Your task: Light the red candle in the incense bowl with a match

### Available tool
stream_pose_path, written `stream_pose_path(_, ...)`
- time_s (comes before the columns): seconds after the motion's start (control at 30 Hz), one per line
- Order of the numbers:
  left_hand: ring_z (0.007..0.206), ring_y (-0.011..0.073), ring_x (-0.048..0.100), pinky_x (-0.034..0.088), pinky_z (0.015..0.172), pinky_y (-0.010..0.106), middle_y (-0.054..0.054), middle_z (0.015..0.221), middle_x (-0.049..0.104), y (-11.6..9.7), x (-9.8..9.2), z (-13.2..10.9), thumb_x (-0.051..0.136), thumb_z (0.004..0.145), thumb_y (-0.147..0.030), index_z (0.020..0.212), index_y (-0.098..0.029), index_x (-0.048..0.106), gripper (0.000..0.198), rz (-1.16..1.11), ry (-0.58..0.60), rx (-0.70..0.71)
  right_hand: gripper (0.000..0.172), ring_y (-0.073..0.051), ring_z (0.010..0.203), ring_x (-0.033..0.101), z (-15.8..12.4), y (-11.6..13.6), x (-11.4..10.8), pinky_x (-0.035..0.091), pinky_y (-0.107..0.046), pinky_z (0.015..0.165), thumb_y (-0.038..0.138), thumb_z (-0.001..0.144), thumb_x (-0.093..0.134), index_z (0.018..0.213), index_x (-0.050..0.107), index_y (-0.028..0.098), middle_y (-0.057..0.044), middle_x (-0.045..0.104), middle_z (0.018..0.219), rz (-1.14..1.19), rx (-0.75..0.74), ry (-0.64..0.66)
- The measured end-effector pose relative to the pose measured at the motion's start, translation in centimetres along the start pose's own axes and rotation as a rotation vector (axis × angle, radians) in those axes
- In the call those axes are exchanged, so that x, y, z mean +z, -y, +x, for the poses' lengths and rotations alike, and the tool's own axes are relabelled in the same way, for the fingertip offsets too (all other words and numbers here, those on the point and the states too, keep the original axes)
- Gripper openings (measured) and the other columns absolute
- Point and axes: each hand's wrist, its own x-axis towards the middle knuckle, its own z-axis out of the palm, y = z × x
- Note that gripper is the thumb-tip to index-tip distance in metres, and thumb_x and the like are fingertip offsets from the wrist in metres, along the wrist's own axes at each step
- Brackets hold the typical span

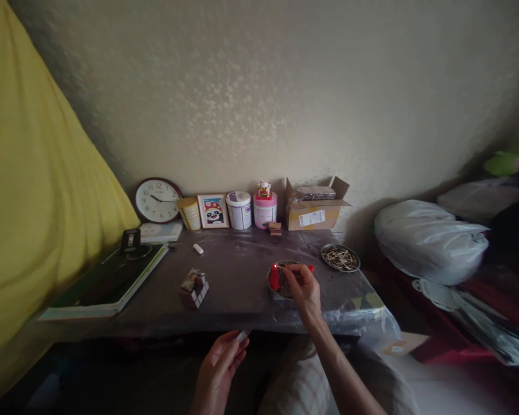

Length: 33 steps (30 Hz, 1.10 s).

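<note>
My right hand (303, 287) is closed in a pinch on a thin matchstick (286, 267), held over a round dish (281, 295) near the table's front edge. The matchstick's far end is at the top of a red candle (274, 279), where a small bright flame shows. Another red piece (311, 268), perhaps a second candle, peeks out behind my right hand. In front of the table's edge, my left hand (224, 360) is closed around a small matchbox (242, 336), mostly hidden by the fingers.
Stacked matchboxes (195, 288) and a white lighter-like object (198, 249) lie left of the dish. A plate of matchsticks (339, 257) is at right. Along the wall stand a clock (158, 200), tins (239, 210) and an open cardboard box (313, 214). A large book (106, 282) lies left.
</note>
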Motion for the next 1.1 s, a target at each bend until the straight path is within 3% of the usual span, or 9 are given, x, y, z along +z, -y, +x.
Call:
stream_pose_path(0.7,0.096,0.0252,0.070,0.051,0.085,0.032,0.012,0.098,0.078,0.8,-1.3,0.9,0.084,0.057,-0.044,0.089,-0.016,0.074,0.043,0.034,0.039,0.021,0.034,-0.019,0.068,0.068,0.2,-0.3,0.5,0.054,-0.031,0.064,0.053,0.077,0.061,0.078,0.066,0.020,-0.005,0.072,0.075,-0.034,0.003,-0.012)
stream_pose_path(1.1,0.094,0.0270,0.071,0.052,0.086,0.037,0.010,0.093,0.079,0.7,-1.3,0.9,0.086,0.053,-0.046,0.085,-0.018,0.075,0.043,0.040,0.026,0.027,0.026,-0.019,0.069,0.066,0.2,-0.4,0.4,0.053,-0.031,0.065,0.045,0.079,0.059,0.078,0.065,0.020,-0.005,0.070,0.076,-0.042,-0.011,-0.002)
